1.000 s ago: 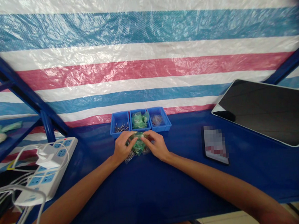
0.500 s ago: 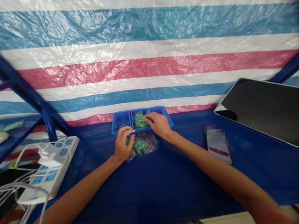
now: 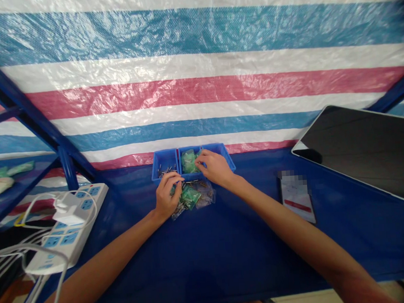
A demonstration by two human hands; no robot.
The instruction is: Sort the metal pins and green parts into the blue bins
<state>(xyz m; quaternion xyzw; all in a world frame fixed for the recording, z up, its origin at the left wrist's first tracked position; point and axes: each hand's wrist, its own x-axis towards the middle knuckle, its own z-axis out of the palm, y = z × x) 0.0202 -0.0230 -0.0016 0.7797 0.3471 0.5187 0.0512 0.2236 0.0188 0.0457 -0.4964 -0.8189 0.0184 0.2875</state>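
Three blue bins stand side by side at the back of the blue table. The left bin (image 3: 153,173) contains several thin metal pieces that look like screws; green plastic packets (image 3: 188,162) lie in the middle one. My right hand (image 3: 216,168) reaches over the middle and right bins with thumb and fingertips pinched together. Just in front of the bins, my left hand (image 3: 167,196) curls at the left side of a pile, its thumb close to its fingers. Small metal pieces, a green packet (image 3: 190,196) and a clear bag (image 3: 206,193) make up that pile. Whatever either hand pinches is too small to tell.
On the left lies a white power strip (image 3: 86,224) with a charger (image 3: 67,209) and looping white cables. A phone (image 3: 297,200) and a large dark-screened tablet or monitor (image 3: 364,154) lie to the right. Striped plastic sheeting (image 3: 198,91) hangs behind the table.
The fingertips of my right hand have drawn closer together over the middle bin. My left hand stays almost still by the pile. The whole view has shifted slightly.
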